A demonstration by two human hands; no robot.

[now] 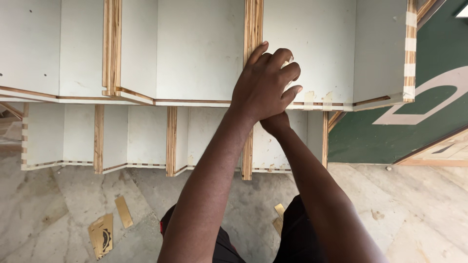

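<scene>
- Your left hand lies on top, fingers curled and pressed against the upper white shelf unit, at the point where its upright plywood divider meets the front edge; the index finger extends up along the divider's striped edge.
- Your right hand sits just beneath the left, largely hidden by it; you cannot tell from this view whether its fingers are closed or what they hold.
- The upper shelf unit spans the top of the view, white-faced with exposed layered plywood edges and finger joints at its right corner.
- A second white shelf unit, with several upright dividers, stands below and behind the first, partly covered by both forearms.
- Small brown offcuts lie on the pale stone floor at lower left, well apart from the hands; another pair lies between your legs.
- A green board with a pale painted shape lies to the right, beside the shelf units.
</scene>
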